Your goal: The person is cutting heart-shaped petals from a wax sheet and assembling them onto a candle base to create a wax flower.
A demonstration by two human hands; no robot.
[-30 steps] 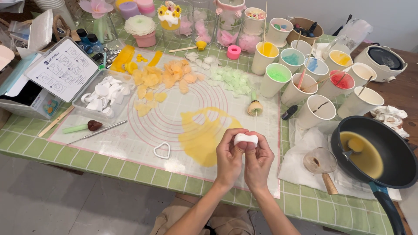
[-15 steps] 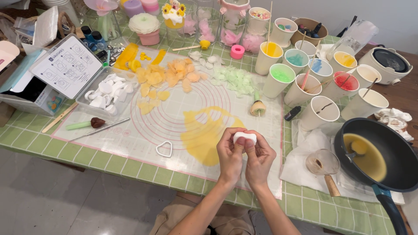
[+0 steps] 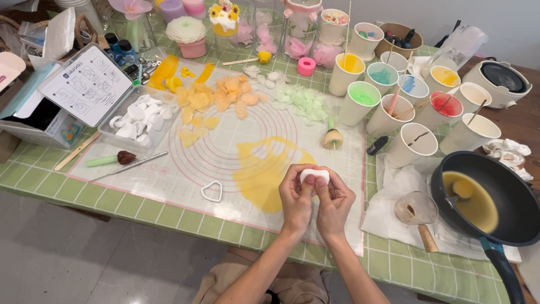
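Over the green-checked table (image 3: 169,225) I see both hands, left hand (image 3: 296,201) and right hand (image 3: 334,204), with fingers pinched closed on a small white lump (image 3: 314,175); it looks soft and light, best held by its edges.

Both hands meet over near edge of mat (image 3: 225,163). Left hand (image 3: 295,201) and right hand (image 3: 336,204) pinch small white lump (image 3: 314,175) between fingers (image 3: 306,188). Yellow patch (image 3: 264,169) on mat just beyond hands. White cutter (image 3: 212,192) lies left of them. Black pan (image 3: 498,197) with yellow liquid at right. Paper cups (image 3: 394,95) of coloured stuff stand behind on bench (image 3: 394,264).
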